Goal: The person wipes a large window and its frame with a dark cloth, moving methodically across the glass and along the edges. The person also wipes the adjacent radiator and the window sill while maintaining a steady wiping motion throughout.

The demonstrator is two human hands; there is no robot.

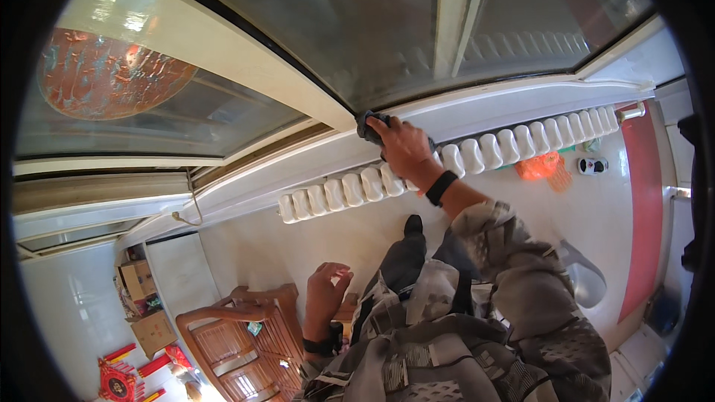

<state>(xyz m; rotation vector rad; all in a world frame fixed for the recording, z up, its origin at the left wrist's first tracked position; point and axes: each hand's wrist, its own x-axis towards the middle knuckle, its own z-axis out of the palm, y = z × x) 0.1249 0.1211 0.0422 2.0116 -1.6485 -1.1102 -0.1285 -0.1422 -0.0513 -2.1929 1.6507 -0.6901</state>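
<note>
My right hand (pixel 406 150) is closed on a dark grey cloth (pixel 372 127), pressed to the lower corner of a cream window frame (pixel 335 112). The cloth touches the frame and the bottom edge of the glass (pixel 387 37). A dark band circles that wrist. Below it runs the white ribbed radiator (pixel 488 152), partly covered by my forearm. Lower down and to the left, my left hand (pixel 325 292) hangs in the air near my body, its fingers curled loosely inward with nothing visible in them.
A wooden chair (pixel 246 339) stands at the lower left, near cardboard boxes (pixel 154 333) and red festive decorations (pixel 123 381). Under the radiator's right part lies an orange bag (pixel 538 167). A red strip (pixel 639 212) runs along the floor at right. A cord (pixel 195 212) hangs from the left frame.
</note>
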